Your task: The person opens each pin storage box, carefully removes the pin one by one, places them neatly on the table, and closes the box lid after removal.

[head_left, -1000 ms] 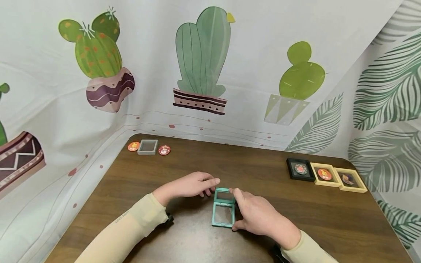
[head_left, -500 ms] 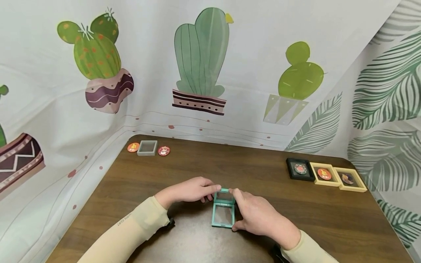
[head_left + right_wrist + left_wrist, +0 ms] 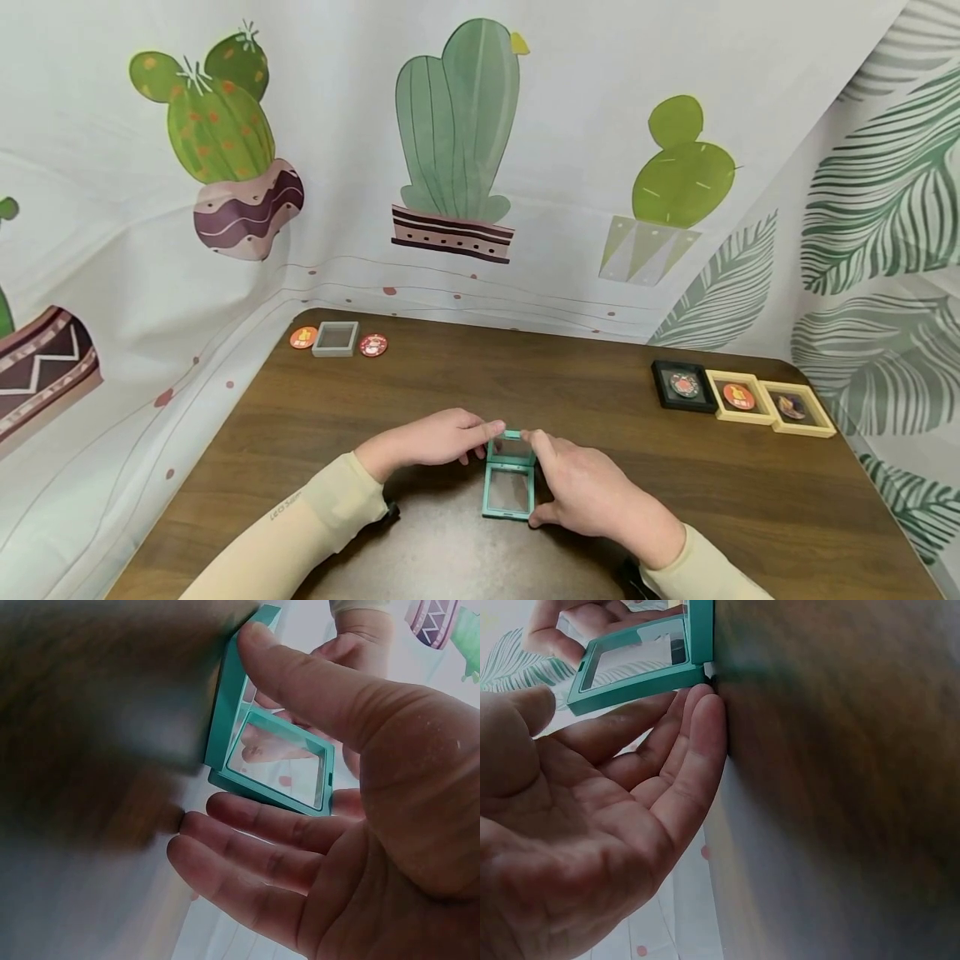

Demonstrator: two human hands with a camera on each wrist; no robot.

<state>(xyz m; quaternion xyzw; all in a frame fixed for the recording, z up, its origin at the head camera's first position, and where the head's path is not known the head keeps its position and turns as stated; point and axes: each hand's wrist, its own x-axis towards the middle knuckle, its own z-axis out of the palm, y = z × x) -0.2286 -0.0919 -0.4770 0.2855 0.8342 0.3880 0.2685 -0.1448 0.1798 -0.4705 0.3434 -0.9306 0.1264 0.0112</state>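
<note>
1. Head view: the teal hinged case (image 3: 510, 473) lies open on the wooden table (image 3: 750, 500), its lid raised partway. Compared with a second ago, the left hand (image 3: 431, 439) has drawn its fingertips closer against the lid's upper left corner; the right hand (image 3: 585, 492) has not shifted, with its thumb at the lid's right edge. The lid angle looks unchanged, so the opening appears paused.
2. Left wrist view: the left hand (image 3: 592, 817) is spread, its fingers nearly straight, and the fingertips touch the case (image 3: 641, 660) at its hinge corner without gripping.
3. Right wrist view: the right hand (image 3: 352, 817) brackets the case (image 3: 274, 754), thumb on the lid rim, with fingers extended beneath.
</note>
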